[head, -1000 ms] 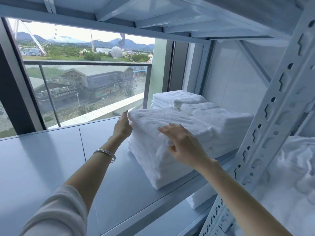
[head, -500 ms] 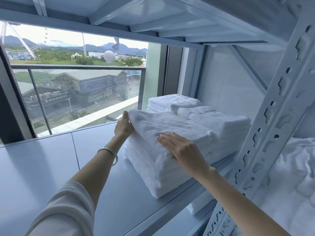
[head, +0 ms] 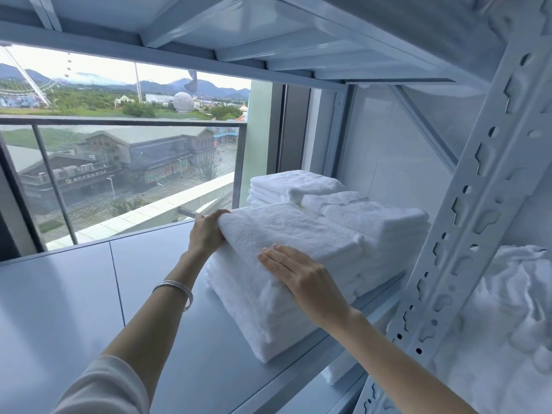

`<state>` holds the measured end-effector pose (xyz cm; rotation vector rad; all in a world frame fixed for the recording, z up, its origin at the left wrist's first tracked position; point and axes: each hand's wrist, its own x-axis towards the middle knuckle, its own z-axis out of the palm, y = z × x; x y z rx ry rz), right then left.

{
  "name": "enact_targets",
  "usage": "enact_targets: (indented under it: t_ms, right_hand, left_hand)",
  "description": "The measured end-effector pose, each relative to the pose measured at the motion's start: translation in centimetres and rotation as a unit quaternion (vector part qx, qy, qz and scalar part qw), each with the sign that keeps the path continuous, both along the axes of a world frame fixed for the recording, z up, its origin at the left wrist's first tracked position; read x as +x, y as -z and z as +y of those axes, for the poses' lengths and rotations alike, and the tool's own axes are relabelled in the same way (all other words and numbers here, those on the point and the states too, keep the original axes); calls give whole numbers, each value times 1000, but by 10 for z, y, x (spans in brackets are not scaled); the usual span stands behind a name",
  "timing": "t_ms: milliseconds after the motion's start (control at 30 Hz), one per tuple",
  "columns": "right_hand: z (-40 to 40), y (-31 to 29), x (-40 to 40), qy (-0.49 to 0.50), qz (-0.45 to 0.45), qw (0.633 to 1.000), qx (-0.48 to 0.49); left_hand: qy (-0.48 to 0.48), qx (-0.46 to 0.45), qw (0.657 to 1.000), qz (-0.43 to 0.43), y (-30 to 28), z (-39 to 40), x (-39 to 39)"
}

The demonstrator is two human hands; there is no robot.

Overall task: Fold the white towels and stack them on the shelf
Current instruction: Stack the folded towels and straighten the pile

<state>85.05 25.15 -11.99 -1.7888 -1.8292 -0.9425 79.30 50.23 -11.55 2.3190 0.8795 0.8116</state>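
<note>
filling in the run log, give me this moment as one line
phase: settling top towel on front stack | left hand: grips its far corner | right hand: flat on it | shelf: three stacks

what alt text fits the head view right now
Two bare hands settle a folded white towel atop a stack on a grey metal shelf: left hand holds its far corner, right hand lies flat on top. More folded towels sit behind.

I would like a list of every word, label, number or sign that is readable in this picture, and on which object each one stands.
No text can be read.
Sign on the building outside the window: light characters in a row, too small and blurred to read.
Folded towels, shelf, rack upright, bracelet: no label, brand or number shows on any of them.
</note>
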Motion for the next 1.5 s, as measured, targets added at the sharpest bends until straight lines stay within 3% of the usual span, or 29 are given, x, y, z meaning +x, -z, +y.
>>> enact_targets:
  t_ms: [133,200,267,333,400,433,533,600,767,833,900,967,1100,1233,1333,1433,1500]
  right_hand:
    - [-10,-20,10,-57,181,977,-101]
    - [-17,-32,22,-61,290,943,-149]
    - [-17,-37,32,-47,353,918,-174]
    - [-14,-34,40,40,301,932,-198]
    - [-15,-27,55,157,240,928,-239]
    - [-18,-23,67,199,238,918,-247]
    - [-27,-19,98,273,278,892,-230]
    - [-26,-21,100,287,268,896,-207]
    - [-39,-16,46,143,314,926,-154]
    - [-47,-8,30,121,298,931,-173]
    - [-48,-4,29,132,299,930,-166]
    - [-47,-2,27,141,322,926,-138]
    - [-60,33,12,181,372,911,5]
    - [-73,78,4,205,375,902,-65]
    - [-70,92,8,201,346,910,-112]
    - [-73,91,17,237,352,906,2]
    - [-78,86,24,268,304,913,38]
  left_hand:
    - [-35,78,989,116,-19,-5,-8]
    - [-39,165,983,71,-38,-27,-15]
    - [49,195,979,24,-47,-57,-17]
    - [141,181,964,132,-43,-90,-17]
    - [155,181,937,256,-30,-109,-21]
    - [152,179,934,269,-25,-112,-26]
    - [150,136,951,232,-15,-112,-43]
    - [162,105,967,165,-6,-114,-53]
    - [184,-60,981,-3,28,-134,-81]
    - [197,-154,968,-19,44,-146,-88]
    - [217,-191,957,6,62,-156,-88]
    - [207,-190,959,24,74,-166,-86]
    - [155,-224,962,-34,79,-181,-82]
    - [144,-234,960,-54,78,-188,-76]
    - [130,-190,973,-33,84,-192,-77]
    - [87,-128,988,-28,87,-195,-79]
    - [56,-99,993,-40,84,-199,-78]
